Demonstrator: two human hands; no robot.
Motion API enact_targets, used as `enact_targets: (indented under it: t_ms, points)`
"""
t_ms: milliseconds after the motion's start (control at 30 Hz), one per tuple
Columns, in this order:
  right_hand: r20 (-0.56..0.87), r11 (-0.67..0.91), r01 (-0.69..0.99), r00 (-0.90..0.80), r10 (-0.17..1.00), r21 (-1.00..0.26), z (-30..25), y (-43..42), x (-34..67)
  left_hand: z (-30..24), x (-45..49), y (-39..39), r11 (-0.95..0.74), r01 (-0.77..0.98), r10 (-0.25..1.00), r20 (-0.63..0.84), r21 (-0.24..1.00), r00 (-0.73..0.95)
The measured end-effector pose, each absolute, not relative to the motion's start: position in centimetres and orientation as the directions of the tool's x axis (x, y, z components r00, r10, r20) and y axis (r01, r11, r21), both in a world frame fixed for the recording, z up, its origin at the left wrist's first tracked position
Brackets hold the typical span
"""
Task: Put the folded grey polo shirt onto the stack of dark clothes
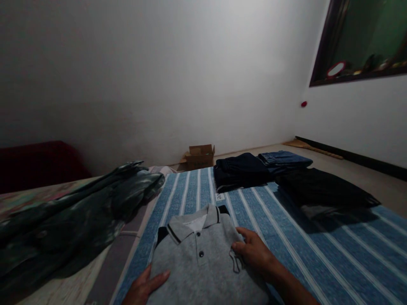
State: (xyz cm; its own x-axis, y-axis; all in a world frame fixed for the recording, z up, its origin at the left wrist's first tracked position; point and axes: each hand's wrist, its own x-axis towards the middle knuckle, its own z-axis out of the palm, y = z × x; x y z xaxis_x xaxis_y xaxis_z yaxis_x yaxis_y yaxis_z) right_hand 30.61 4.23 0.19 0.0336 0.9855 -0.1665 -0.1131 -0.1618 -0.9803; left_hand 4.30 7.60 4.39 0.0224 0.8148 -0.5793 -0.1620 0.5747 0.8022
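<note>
A folded grey polo shirt (203,262) with a black-trimmed collar lies on a blue and white striped blanket (318,254). My left hand (144,288) rests at the shirt's lower left edge, fingers flat and apart. My right hand (252,250) lies on the shirt's right side, fingers curled onto the fabric near the chest pocket mark. Neither hand lifts the shirt.
A dark crumpled garment (73,216) lies to the left. Folded dark and denim clothes (254,169) and a black piece (321,188) sit at the blanket's far right. A small cardboard box (200,156) stands by the white wall. A dark-framed window is at upper right.
</note>
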Motion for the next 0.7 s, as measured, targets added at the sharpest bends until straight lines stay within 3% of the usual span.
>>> enact_targets:
  t_ms: [433, 700]
  points:
    - [-0.28, -0.276, -0.19, -0.01, 0.96, -0.942, 0.1, -0.1, 33.6, 3.7, 6.2, 5.0, 0.624, -0.213, 0.78, -0.587, 0.752, 0.215]
    - [-0.384, -0.377, -0.077, 0.097, 0.918, -0.923, -3.5, -0.2, 34.4, 2.4, 5.5, 5.1, 0.627, -0.214, 0.778, -0.586, 0.749, 0.228]
